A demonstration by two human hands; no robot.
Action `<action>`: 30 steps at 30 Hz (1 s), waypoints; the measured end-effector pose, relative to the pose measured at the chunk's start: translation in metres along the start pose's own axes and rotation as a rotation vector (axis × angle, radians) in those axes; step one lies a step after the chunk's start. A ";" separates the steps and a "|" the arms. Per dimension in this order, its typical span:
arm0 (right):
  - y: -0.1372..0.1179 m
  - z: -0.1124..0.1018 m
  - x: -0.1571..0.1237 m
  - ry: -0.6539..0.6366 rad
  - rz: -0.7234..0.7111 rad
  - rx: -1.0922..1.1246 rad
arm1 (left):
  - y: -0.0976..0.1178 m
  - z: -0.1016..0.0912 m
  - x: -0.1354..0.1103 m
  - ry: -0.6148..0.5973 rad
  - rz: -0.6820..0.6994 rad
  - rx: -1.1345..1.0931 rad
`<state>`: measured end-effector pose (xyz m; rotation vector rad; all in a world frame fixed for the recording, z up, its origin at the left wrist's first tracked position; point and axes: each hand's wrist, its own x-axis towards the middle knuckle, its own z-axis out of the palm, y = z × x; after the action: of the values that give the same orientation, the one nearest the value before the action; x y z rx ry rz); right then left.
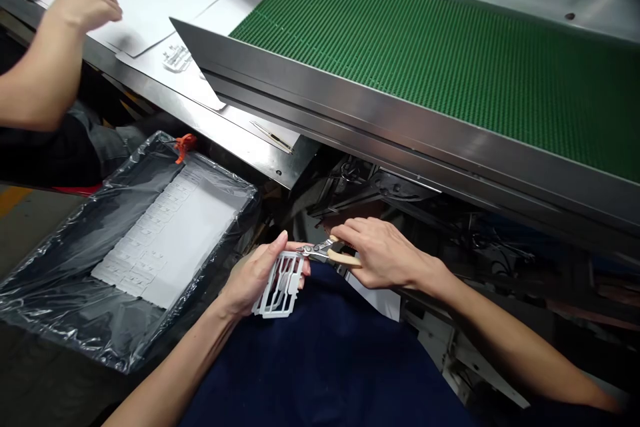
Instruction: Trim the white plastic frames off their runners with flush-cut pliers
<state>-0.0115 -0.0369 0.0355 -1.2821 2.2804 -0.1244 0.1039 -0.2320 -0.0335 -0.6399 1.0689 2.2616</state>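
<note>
My left hand (pixel 257 277) is closed on a small white plastic frame (pixel 280 290) with thin bars and open slots, which looks like a moulded part. My right hand (pixel 383 253) grips a pair of nippers (pixel 345 257) by their cream-coloured handles. The metal jaws point left and meet the top edge of the frame, close to my left fingers. Whether the jaws touch the plastic, I cannot tell. Both hands are above my dark blue clothing (pixel 320 353), in front of the conveyor.
A green ribbed conveyor belt (pixel 425 60) with metal side walls runs across the upper right. On the left, a plastic-lined bin (pixel 65 267) holds flat white parts (pixel 145 247). A co-worker's arm (pixel 50 73) reaches over white sheets (pixel 165 0). Tweezers (pixel 273 137) lie on the bench edge.
</note>
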 end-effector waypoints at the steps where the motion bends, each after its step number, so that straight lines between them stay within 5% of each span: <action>1: -0.001 -0.001 0.000 -0.011 -0.002 -0.002 | 0.000 0.000 0.000 0.002 0.001 0.012; 18: -0.001 -0.005 0.001 -0.054 -0.002 0.023 | 0.002 0.002 -0.002 0.013 -0.011 0.114; 30: 0.004 0.009 0.003 0.060 0.079 0.327 | 0.006 0.005 -0.002 -0.009 0.001 0.012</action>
<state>-0.0113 -0.0351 0.0250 -1.0301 2.2409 -0.4924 0.1000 -0.2317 -0.0261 -0.6240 1.0777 2.2554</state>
